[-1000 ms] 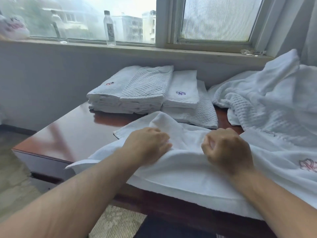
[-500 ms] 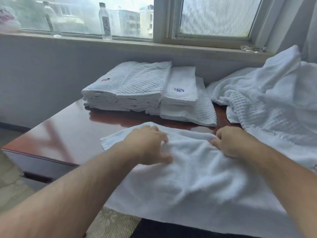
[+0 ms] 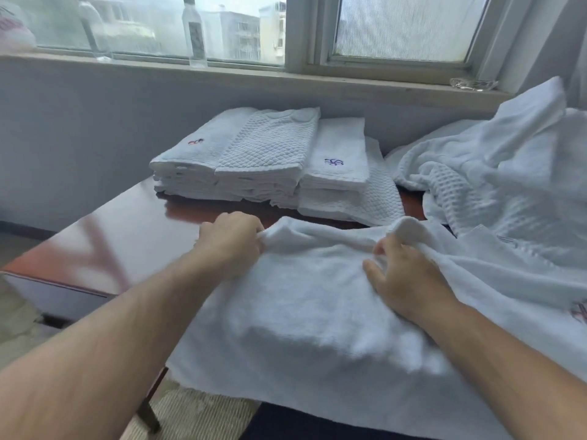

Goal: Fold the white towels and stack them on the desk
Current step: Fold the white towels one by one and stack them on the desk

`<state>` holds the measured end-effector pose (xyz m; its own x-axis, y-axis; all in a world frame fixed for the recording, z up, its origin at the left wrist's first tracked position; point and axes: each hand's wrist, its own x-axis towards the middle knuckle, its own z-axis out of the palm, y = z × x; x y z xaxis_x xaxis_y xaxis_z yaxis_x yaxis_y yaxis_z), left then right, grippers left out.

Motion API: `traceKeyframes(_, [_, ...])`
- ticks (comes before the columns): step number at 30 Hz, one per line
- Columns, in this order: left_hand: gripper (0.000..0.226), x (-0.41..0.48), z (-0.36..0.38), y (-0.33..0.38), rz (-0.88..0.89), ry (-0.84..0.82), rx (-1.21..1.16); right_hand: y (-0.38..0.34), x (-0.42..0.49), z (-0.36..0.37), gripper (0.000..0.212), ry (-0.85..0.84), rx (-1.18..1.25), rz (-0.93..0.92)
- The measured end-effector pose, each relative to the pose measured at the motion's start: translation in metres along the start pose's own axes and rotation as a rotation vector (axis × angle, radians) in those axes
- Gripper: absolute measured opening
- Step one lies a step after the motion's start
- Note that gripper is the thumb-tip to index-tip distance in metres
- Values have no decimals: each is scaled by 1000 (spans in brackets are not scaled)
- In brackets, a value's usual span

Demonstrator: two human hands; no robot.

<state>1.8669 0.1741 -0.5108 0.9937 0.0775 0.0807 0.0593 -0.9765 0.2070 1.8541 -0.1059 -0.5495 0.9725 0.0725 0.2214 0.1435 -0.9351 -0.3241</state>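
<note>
A white towel [image 3: 311, 312] lies spread over the near edge of the dark wooden desk [image 3: 127, 230] and hangs off the front. My left hand [image 3: 232, 241] grips its far left edge, bunching the cloth. My right hand [image 3: 403, 274] pinches the far right edge, which is lifted into a fold. Behind them stand stacks of folded white towels [image 3: 263, 157], one with a red mark, one with a blue mark. A heap of unfolded white towels [image 3: 495, 185] covers the desk's right side.
A grey wall and a window sill [image 3: 222, 74] run behind the desk, with two plastic bottles [image 3: 194, 30] on the sill. The desk's left part is bare wood. Carpet floor [image 3: 19, 312] lies to the left and below.
Both hands have moved from pressing on the towel to gripping its far edge and lifting it. The towel's far edge has bunched up off the desk.
</note>
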Motion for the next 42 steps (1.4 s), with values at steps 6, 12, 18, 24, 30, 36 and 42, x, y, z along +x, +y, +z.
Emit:
traceKeyframes(6, [12,17,-23,-9,122,75,-475,1,2,-3,24,-66,-15,-53])
traceKeyframes(12, [36,22,-41,-15,198,454,353,1,7,-1,45,-188,-27,-97])
traceKeyframes(18, [43,-15,0,27,99,333,67,-15,8,9,68,-303,-128,-76])
traceKeyframes(24, [75,-27,52,39,40,-103,-48,-22,3,-3,56,-279,20,-144])
traceKeyframes(30, [55,-5,42,37,141,-81,37,36,-4,-58,20,180,92,100])
traceKeyframes(36, [40,-30,53,160,619,115,-326,111,-1,-87,26,146,-154,523])
traceKeyframes(42, [43,-39,85,202,705,-1,-167,157,-11,-103,73,-165,-281,656])
